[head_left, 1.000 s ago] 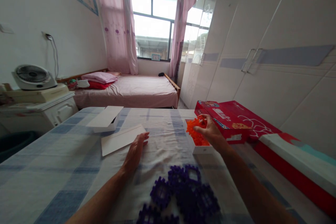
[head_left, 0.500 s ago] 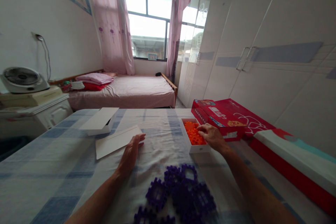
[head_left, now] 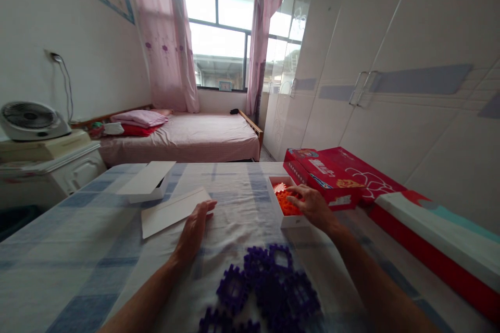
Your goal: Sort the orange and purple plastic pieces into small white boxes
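On the left, my left hand (head_left: 200, 212) lies at the right end of a flat white box lid (head_left: 172, 213), its fingers stretched out past the edge. My right hand (head_left: 308, 203) reaches over the side of a small white open box (head_left: 295, 221) that holds orange notched plastic building pieces (head_left: 289, 205). Its bent fingers are on the pieces; the exact contact is partly hidden. One piece (head_left: 279, 187) at the far end catches the light. Nearer to me, several dark purple building pieces (head_left: 273, 291) lie in a loose heap on the checked cloth.
Another white box (head_left: 146, 195) with its lid askew stands on the left of the table. A red printed carton (head_left: 328, 174) sits just beyond my right hand, and a long white and red box part (head_left: 437, 234) lies at the right. Behind the table is a bed (head_left: 203, 132).
My right hand has shifted slightly left over the orange pieces, its fingers a little further into the box. The far orange piece now looks brighter and tilted. My left hand stays put.
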A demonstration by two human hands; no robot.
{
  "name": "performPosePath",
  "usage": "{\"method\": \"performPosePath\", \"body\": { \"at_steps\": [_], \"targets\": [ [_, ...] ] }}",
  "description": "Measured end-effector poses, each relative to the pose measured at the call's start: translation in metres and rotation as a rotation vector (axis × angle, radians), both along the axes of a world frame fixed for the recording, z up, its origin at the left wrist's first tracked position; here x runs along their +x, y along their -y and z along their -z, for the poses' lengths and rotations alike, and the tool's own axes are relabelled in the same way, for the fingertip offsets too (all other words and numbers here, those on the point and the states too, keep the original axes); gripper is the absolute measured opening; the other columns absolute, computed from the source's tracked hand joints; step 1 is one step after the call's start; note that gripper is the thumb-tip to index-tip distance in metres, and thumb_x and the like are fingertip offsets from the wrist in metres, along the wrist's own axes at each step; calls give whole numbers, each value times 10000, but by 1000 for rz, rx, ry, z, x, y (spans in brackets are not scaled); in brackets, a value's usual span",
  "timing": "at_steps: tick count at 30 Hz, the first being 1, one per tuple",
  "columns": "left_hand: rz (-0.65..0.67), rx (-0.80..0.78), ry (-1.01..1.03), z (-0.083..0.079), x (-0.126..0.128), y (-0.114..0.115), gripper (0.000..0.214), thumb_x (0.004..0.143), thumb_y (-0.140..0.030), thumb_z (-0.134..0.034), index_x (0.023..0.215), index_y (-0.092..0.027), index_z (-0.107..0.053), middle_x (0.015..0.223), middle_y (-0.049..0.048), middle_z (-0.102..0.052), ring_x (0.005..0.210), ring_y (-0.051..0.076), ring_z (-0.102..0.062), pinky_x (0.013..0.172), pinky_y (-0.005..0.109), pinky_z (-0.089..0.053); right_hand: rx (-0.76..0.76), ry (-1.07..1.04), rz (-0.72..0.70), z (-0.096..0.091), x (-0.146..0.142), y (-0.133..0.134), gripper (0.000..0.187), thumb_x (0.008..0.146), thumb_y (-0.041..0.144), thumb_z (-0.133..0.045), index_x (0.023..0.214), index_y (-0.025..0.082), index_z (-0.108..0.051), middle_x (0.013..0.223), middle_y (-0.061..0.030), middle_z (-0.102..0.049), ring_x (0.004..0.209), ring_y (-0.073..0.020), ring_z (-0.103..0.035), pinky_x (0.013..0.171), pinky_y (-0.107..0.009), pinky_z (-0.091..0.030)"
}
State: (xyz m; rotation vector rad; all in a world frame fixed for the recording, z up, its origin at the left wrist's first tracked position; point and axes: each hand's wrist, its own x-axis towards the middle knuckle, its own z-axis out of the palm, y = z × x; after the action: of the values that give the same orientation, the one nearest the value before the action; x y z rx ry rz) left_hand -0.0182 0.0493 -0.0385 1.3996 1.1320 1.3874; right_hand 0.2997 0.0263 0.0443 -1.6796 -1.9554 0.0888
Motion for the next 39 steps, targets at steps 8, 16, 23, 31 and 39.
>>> {"method": "performPosePath", "body": {
  "at_steps": [8, 16, 23, 31, 39],
  "targets": [
    [-2, -3, -17, -3, 1, 2, 628, 799, -677, -371, 1006, -149, -639, 1101, 104, -628, 1096, 266, -548, 935, 427, -436, -120, 132, 72, -1, 25, 1, 186, 778, 254, -518, 840, 197, -684, 868, -42, -666, 855, -174, -582, 795, -274, -414],
    [5, 7, -16, 0, 1, 0, 612, 808, -663, -370, 999, -149, -641, 1121, 105, -624, 1097, 265, -546, 944, 440, -428, -98, 103, 19, 4, 17, 2, 204, 754, 269, -558, 921, 201, -651, 980, -49, -622, 931, -181, -561, 829, -282, -409],
    [14, 12, -37, 3, -1, -1, 607, 831, -646, -345, 1028, -148, -630, 1162, 104, -604, 1121, 255, -531, 945, 417, -426, 26, 26, 87, 4, 8, 0, 213, 809, 276, -505, 934, 176, -646, 1019, -76, -615, 948, -192, -565, 827, -298, -409],
    [10, 15, -46, 3, -1, -2, 618, 820, -658, -350, 1002, -145, -642, 1168, 111, -599, 1118, 260, -530, 945, 422, -431, -94, -8, -42, 3, 0, 4, 147, 734, 284, -582, 792, 186, -676, 843, -51, -665, 839, -196, -590, 764, -288, -420],
    [13, 37, -61, 0, 0, 0, 595, 831, -638, -350, 969, -150, -661, 1160, 107, -603, 1120, 266, -526, 937, 435, -438, -163, -210, -123, 4, 23, -1, 342, 851, 322, -405, 1044, 182, -650, 911, -50, -676, 826, -168, -624, 754, -274, -465]
  ]
}}
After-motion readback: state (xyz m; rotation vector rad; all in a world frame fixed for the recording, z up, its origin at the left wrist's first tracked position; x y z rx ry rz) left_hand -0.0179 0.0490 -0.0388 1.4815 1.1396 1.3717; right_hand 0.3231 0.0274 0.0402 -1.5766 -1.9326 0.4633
